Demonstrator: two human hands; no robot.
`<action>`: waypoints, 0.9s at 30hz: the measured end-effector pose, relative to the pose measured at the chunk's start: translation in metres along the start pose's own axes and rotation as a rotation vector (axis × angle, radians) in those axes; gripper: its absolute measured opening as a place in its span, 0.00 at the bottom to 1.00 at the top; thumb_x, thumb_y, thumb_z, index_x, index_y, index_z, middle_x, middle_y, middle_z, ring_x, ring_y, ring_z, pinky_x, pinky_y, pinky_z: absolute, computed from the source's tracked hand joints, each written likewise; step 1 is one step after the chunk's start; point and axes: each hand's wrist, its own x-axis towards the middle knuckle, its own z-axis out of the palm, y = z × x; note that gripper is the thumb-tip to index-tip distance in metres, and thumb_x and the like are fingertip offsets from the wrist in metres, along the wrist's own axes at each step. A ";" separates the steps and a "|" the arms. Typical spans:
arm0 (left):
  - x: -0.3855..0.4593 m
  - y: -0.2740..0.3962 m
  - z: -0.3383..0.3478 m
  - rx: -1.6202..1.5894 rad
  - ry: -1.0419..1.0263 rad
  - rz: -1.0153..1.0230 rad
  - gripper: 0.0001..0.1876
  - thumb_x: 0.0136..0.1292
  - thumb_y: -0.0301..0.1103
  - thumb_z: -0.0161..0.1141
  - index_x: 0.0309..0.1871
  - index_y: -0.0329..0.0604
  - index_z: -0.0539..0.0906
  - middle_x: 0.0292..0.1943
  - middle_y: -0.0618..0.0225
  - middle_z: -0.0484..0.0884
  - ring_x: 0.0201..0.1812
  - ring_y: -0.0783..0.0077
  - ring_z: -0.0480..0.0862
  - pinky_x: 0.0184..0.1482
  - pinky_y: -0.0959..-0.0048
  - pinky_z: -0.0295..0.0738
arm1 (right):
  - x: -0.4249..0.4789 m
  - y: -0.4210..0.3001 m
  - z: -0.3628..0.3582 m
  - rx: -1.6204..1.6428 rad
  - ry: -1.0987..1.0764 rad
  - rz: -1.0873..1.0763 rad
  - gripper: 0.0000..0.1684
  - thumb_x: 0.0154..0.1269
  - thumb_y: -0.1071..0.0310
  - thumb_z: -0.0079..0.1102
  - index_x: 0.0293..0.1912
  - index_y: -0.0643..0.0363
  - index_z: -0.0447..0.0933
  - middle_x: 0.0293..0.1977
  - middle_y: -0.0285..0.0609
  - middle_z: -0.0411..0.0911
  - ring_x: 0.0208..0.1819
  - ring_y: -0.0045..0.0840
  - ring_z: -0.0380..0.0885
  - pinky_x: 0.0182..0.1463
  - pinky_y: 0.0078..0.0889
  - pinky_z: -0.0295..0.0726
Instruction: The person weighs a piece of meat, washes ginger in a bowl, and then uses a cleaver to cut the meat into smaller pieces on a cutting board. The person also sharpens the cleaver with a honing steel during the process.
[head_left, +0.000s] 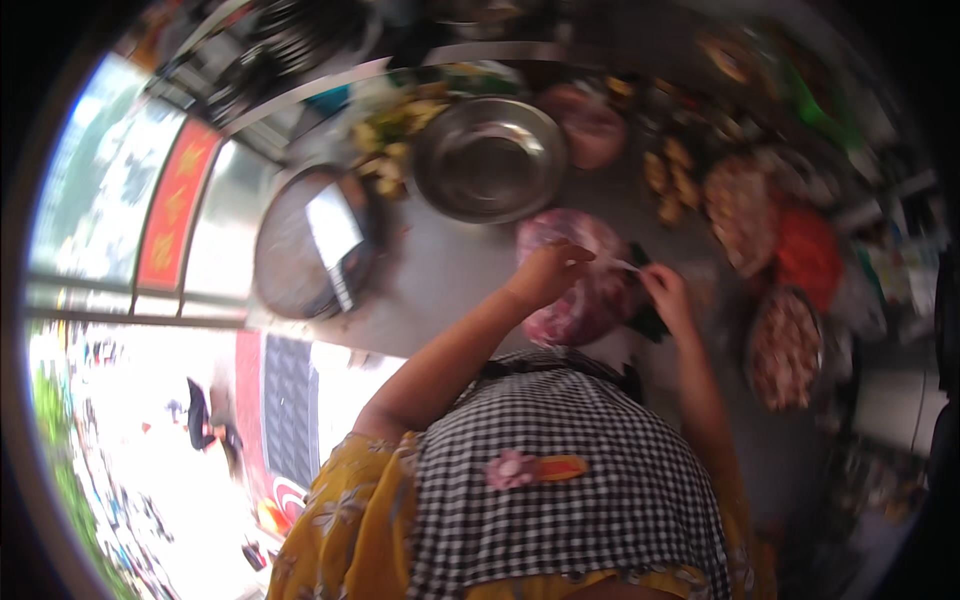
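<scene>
A clear plastic bag of raw red meat (589, 309) lies on the metal counter right in front of me. My left hand (553, 274) is over the top of the bag, its fingers pinching the gathered plastic. To the right, my right hand (666, 292) grips a thin whitish strand of plastic (624, 264) between thumb and fingers. The strand is drawn out between both hands. Blur hides whether it is knotted. Something dark green (649, 324) is partly covered beneath the bag's right side and my right hand.
A steel basin (487, 161) stands behind the bag, beside another bag of meat (589, 127). At left, a cleaver (334, 225) rests on a round chopping board (289, 262). Ginger (671, 180), bagged meat (739, 214), a red bag (808, 251) and a bowl of cut meat (786, 349) stand right.
</scene>
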 end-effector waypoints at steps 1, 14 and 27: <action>-0.007 0.007 -0.025 0.019 0.068 -0.072 0.12 0.62 0.31 0.62 0.49 0.41 0.83 0.46 0.58 0.82 0.43 0.57 0.83 0.47 0.64 0.77 | -0.011 -0.006 -0.007 0.020 0.026 0.072 0.06 0.70 0.66 0.59 0.39 0.58 0.80 0.24 0.25 0.70 0.26 0.08 0.65 0.28 0.15 0.63; -0.160 -0.050 -0.176 0.712 0.809 -0.473 0.18 0.57 0.28 0.65 0.52 0.41 0.80 0.51 0.53 0.78 0.56 0.50 0.76 0.59 0.58 0.70 | -0.031 -0.079 0.011 -0.008 -0.311 0.120 0.11 0.73 0.63 0.56 0.37 0.60 0.77 0.28 0.26 0.71 0.30 0.10 0.69 0.36 0.16 0.68; -0.012 0.026 -0.021 0.168 -0.062 -0.041 0.23 0.53 0.53 0.69 0.47 0.50 0.86 0.42 0.62 0.84 0.51 0.55 0.79 0.55 0.55 0.71 | -0.031 -0.160 0.019 0.433 -0.018 -0.032 0.12 0.72 0.65 0.56 0.32 0.59 0.77 0.27 0.29 0.73 0.26 0.09 0.63 0.33 0.14 0.62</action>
